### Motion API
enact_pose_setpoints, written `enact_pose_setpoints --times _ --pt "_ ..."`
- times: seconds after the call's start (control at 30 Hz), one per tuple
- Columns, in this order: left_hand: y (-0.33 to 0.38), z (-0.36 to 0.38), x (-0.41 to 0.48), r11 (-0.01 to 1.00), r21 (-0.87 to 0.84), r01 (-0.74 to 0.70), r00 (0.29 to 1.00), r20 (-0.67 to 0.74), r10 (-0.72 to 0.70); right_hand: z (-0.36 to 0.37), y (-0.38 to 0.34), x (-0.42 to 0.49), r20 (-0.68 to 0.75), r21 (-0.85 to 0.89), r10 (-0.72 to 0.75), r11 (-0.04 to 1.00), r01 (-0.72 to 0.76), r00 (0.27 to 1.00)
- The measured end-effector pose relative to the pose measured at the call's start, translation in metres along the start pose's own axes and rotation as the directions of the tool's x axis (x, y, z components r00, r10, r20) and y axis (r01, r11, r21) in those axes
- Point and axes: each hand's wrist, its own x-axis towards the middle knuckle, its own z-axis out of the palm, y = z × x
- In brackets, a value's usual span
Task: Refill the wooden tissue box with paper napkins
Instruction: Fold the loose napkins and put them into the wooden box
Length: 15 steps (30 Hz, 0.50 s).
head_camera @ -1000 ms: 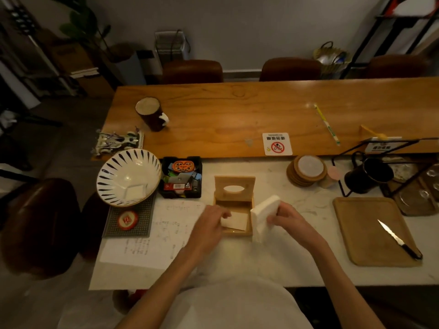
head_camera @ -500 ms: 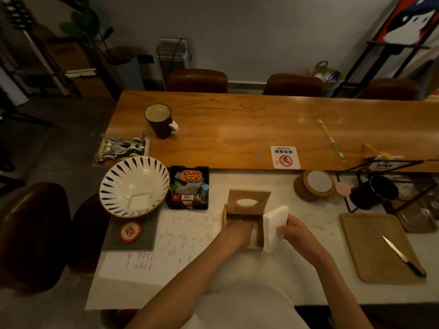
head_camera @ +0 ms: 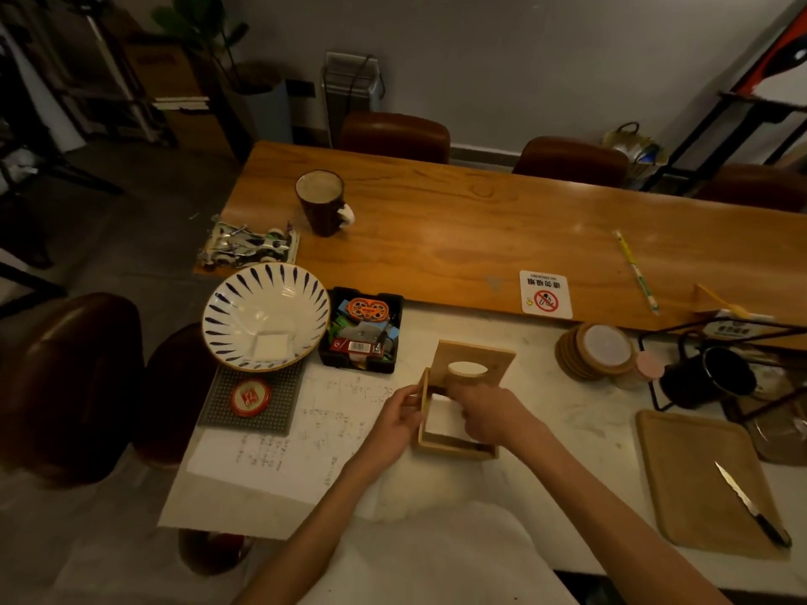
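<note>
The wooden tissue box (head_camera: pixel 454 447) sits on the white counter in front of me. Its hinged lid (head_camera: pixel 474 358), with an oval slot, stands upright at the back. A white stack of paper napkins (head_camera: pixel 441 419) lies inside the box, partly hidden by my fingers. My left hand (head_camera: pixel 395 419) grips the box's left wall from outside. My right hand (head_camera: pixel 493 414) reaches over the right side, its fingers curled down on the napkins in the box.
Left of the box lie a printed paper sheet (head_camera: pixel 297 434), a striped bowl (head_camera: pixel 262 316) and a black tray of small items (head_camera: pixel 360 336). To the right are stacked coasters (head_camera: pixel 598 351), a black mug (head_camera: pixel 707 379) and a board (head_camera: pixel 698 478) with a knife (head_camera: pixel 751 504).
My right hand has carried the napkin stack from beside the box down into it. My left hand has come out of the box and taken its left wall.
</note>
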Motion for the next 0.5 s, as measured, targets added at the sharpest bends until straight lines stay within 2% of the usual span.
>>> enact_pose_setpoints --times 0.1,0.3,0.5 --pt "0.001 -0.002 -0.002 1.0 -0.011 0.029 0.999 0.014 -0.029 0.006 0.002 0.011 0.085 -0.055 0.017 0.998 -0.012 0.996" --pt "0.0 0.0 -0.002 0.999 0.006 0.039 0.999 -0.013 -0.038 0.023 -0.002 0.035 0.288 0.006 0.044 0.999 -0.048 0.956" --pt "-0.003 0.003 -0.002 1.0 0.018 0.011 0.999 -0.045 -0.01 0.037 0.0 0.046 0.273 0.021 0.058 0.998 -0.066 0.96"
